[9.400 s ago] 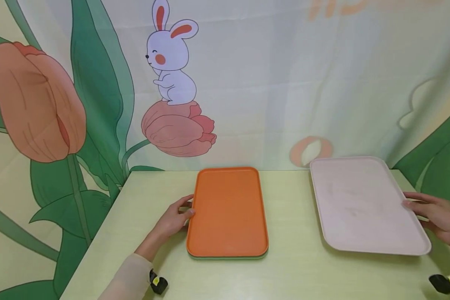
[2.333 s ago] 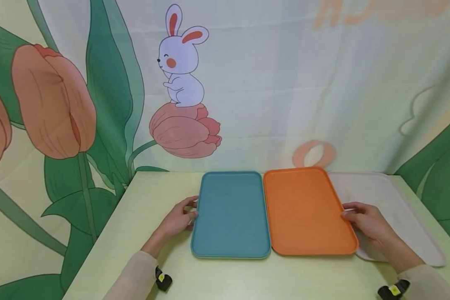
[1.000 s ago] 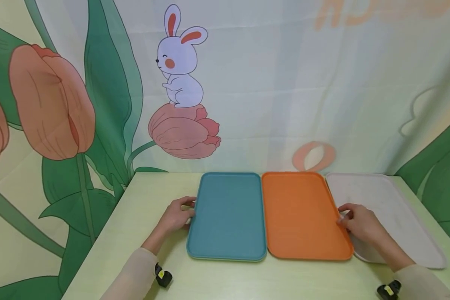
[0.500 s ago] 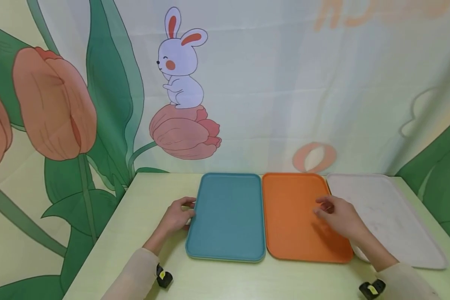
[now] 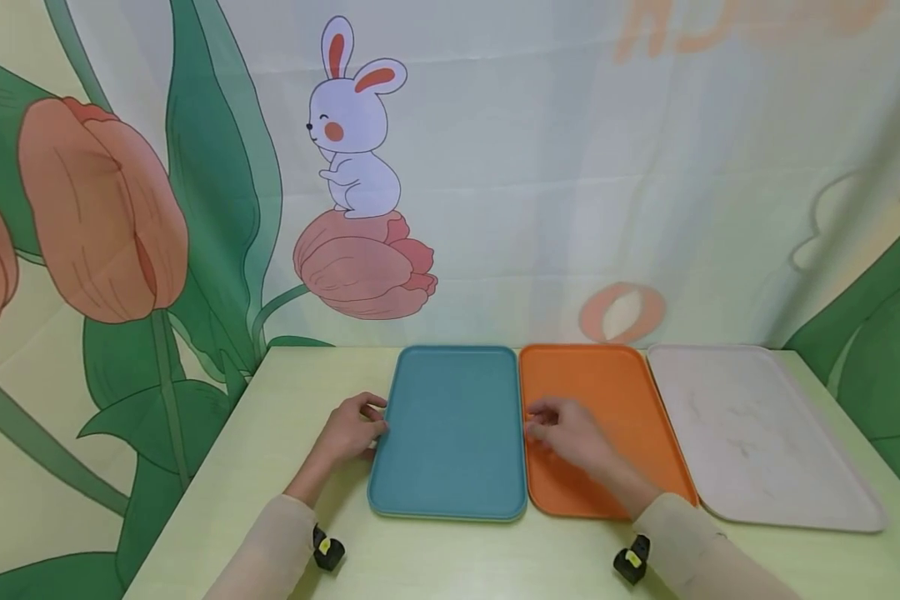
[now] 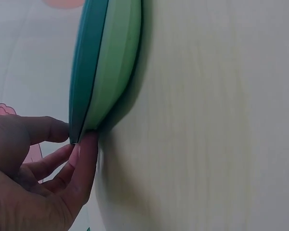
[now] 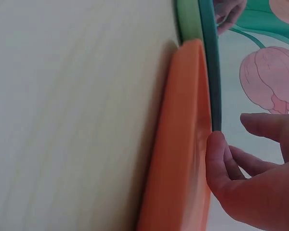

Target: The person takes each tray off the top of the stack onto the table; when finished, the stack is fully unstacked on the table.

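A teal tray lies on the table, stacked on a light green tray whose side shows in the left wrist view. My left hand pinches the left edge of this pair, thumb at the teal rim and a finger below at the green one. Just right of the stack lies an orange tray. My right hand hovers over it, fingertips right by the teal tray's right edge. In the right wrist view its thumb stands apart from the bent fingers, with nothing between them.
A larger pale pinkish-white tray lies right of the orange one, side by side with it. The light table ends at the back against a printed curtain with a rabbit and tulips. Each wrist carries a small black camera.
The orange tray came off the stack, was set down beside it, and the teal one showed. My right hand then let go and moved left to the teal tray. My left hand stayed.
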Tool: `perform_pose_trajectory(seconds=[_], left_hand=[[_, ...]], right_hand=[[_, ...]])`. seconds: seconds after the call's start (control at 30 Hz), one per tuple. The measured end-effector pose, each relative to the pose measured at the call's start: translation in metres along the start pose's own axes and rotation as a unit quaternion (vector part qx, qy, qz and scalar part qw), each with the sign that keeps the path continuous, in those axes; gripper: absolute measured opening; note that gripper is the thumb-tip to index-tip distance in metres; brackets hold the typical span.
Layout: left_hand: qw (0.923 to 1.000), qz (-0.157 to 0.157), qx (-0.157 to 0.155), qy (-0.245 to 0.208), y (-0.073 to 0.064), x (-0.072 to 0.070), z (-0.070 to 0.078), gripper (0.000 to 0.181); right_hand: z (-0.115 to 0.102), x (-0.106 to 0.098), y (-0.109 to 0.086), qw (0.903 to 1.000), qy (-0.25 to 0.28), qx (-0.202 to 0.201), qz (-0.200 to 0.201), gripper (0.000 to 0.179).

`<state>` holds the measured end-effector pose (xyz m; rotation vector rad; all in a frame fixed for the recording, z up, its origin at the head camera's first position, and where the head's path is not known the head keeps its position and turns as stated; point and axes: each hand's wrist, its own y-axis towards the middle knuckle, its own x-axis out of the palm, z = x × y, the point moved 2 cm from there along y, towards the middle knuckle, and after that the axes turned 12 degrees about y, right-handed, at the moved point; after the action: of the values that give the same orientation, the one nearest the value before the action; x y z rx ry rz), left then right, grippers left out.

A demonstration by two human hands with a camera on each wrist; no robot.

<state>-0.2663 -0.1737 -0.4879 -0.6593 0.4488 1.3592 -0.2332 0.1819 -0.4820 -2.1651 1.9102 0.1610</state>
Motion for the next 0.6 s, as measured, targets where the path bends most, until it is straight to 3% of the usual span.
perform_pose_trajectory(seconds=[0.13, 0.37, 0.6], left_hand=[[1.0000, -0.006, 0.006, 0.000, 0.002, 0.001, -0.003, 0.032], [0.9990, -0.012, 0.023, 0.036, 0.004, 0.000, -0.003, 0.033], [0.9965, 0.007, 0.029, 0.078, 0.004, -0.002, 0.003, 0.031]], right_hand=[[0.003, 0.011, 0.005, 0.9998, -0.013, -0.010, 0.010, 0.036], [0.007, 0.017, 0.007, 0.9939, -0.093, -0.057, 0.014, 0.042], [0.004, 0.016, 0.010, 0.9937, -0.102, -0.046, 0.002, 0.050]])
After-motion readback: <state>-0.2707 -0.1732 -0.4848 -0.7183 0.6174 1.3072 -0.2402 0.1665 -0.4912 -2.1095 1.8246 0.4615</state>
